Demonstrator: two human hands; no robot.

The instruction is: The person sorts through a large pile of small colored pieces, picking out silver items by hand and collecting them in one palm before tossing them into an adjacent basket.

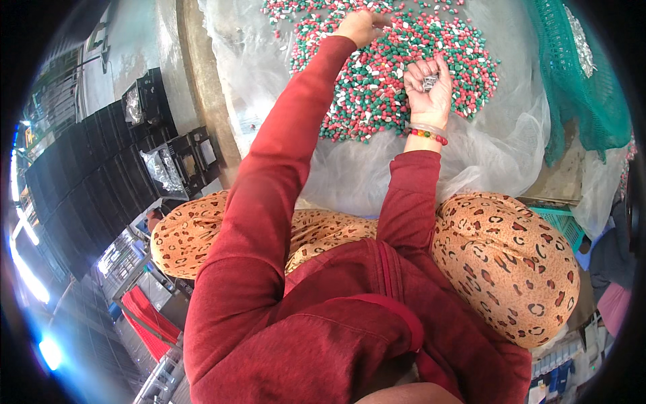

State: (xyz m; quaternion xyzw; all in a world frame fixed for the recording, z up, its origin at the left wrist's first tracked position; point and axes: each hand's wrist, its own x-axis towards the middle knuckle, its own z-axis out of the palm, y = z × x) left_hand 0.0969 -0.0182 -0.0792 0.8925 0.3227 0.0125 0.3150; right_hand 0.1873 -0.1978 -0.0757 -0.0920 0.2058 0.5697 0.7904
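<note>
A heap of small red, green and white plastic pieces [377, 81] lies on a clear plastic sheet [350, 168] on a round table. My left hand [360, 27], arm stretched out in a red sleeve, rests fingers-down on the far part of the heap. My right hand [427, 84], palm up with a beaded bracelet at the wrist, is curled around a small bunch of grey-white pieces [429, 82] above the heap's right side.
A green mesh net [579, 74] hangs over the table at the right. Black trays [168, 155] are stacked to the left, beyond the table's rim [202, 87]. My knees in leopard-print cloth [505, 256] sit under the near edge.
</note>
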